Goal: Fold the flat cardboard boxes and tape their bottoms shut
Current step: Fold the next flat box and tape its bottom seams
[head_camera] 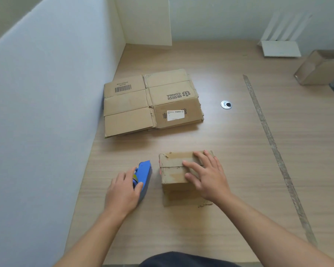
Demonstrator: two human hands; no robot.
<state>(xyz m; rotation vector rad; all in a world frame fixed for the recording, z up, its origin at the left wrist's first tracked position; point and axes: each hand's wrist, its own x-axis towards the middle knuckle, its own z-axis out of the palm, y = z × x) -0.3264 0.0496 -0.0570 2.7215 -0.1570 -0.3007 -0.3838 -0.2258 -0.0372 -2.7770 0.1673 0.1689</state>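
A small folded cardboard box point(174, 170) stands on the wooden table point(239, 160) in front of me, its closed flaps facing up. My right hand point(204, 174) lies flat on those flaps with fingers spread. Left of the box lies a blue tape dispenser point(144, 175); my left hand point(123, 191) grips its near end, thumb along the side. Farther back, against the left partition, a stack of flat cardboard boxes point(150, 103) lies on the table, one with a barcode, one with a white label.
A white partition wall point(46, 112) runs along the table's left edge. A metal cable grommet point(226, 104) sits mid-table. A strip of old tape point(274, 147) runs diagonally at right. An open cardboard box point(320, 68) and a white router point(281, 47) stand at back right.
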